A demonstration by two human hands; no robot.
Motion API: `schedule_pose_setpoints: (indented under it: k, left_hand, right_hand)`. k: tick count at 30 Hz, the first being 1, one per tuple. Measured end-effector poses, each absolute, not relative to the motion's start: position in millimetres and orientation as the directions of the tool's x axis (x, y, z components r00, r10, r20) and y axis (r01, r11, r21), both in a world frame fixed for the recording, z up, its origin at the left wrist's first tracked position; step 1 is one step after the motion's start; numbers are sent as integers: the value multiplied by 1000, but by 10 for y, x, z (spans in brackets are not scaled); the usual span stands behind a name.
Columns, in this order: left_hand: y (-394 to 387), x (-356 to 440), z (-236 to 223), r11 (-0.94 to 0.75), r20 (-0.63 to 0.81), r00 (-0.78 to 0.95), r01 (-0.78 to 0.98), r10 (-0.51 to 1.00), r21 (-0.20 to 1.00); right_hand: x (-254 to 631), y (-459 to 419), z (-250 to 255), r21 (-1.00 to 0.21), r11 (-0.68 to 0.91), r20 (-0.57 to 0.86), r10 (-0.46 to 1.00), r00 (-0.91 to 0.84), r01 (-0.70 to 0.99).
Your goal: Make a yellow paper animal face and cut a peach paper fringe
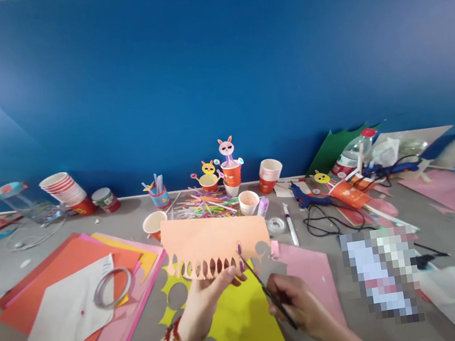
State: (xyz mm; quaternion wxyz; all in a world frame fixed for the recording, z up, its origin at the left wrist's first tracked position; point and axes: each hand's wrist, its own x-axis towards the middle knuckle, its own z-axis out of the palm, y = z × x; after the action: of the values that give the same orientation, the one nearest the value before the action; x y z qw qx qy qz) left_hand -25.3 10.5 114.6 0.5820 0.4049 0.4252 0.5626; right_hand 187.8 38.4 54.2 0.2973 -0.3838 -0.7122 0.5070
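Note:
My left hand, with red beads at the wrist, grips a peach paper sheet by its lower edge. Rounded bits have been cut out along that edge, and small purple oval drawings show near the fingers. My right hand is closed round black scissors, seen edge-on; their tip meets the sheet beside the purple drawings. Beneath both hands lies a yellow sheet with round cut-outs on its left side. Pink paper lies to the right of it.
Coloured papers with a tape roll lie left. Paper cups, colourful sticks and animal-faced cup figures stand behind. A white marker, blue glue gun, black cable and plastic bottle are right.

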Motion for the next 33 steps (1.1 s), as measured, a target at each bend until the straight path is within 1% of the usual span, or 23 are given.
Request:
schedule_pose_setpoints:
  k: [5,11,15,19,24,28,33]
  left_hand:
    - [80,-262,1125,76,-68,44,-239,997,968]
    - [84,-243,1166,2,-2,-3,-217,1000,976]
    - [88,-241,1160,-23,15,-43,-182,999,983]
    - [98,-259,1138,-23,19,-36,-136,999,990]
    - [99,-251,1123,-11,7,-26,-126,1000,992]
    - [97,-229,1115,-11,6,-33,-147,999,989]
    - [106,-234,1123,-43,44,-2,-125,999,991]
  right_hand:
    - [1825,375,584,-954,177,25,854,-520,244]
    - [1777,360,656,-948,185,25,857,-515,260]
    - [1754,306,728,-974,116,-11,829,-559,192]
    - [1744,239,752,-992,46,-35,799,-600,119]
    - [1703,176,729,-993,-104,-117,778,-617,57]
    - [1671,157,753,-991,-121,-128,784,-607,52]
    - [1658,171,794,-987,-146,-153,784,-601,60]
